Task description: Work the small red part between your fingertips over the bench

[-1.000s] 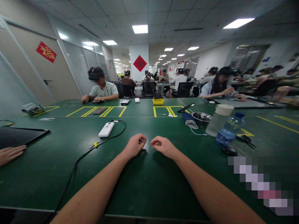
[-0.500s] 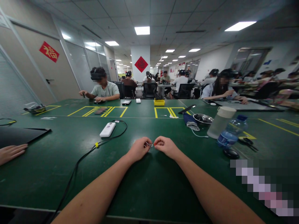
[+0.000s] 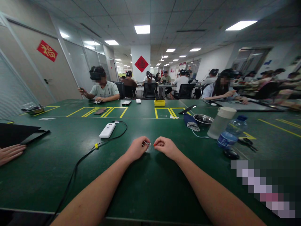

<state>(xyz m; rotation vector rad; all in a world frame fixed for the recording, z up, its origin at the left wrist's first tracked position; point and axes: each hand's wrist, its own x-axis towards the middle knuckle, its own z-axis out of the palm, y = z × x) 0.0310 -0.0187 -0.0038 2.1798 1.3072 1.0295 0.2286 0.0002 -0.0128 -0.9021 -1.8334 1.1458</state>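
Both my forearms stretch out over the green table (image 3: 145,188). My left hand (image 3: 137,148) is closed in a pinch on a small metal part (image 3: 147,143) that sticks out toward the right. My right hand (image 3: 166,147) is also closed in a pinch, on a tiny red-orange piece (image 3: 154,145) at its fingertips. The two hands nearly touch, a small gap between the two pieces. Both rest low on the table top.
A white power bank (image 3: 107,130) with a black cable (image 3: 77,163) lies to the left. A frosted jug (image 3: 221,122), water bottle (image 3: 231,131), metal bowl (image 3: 203,119) and black mouse (image 3: 230,153) stand at right. Another person's hand (image 3: 9,153) lies far left. Several people sit behind.
My hands came together half a second ago so the pieces met, and have now parted slightly. The person at far left has lifted the black board's edge.
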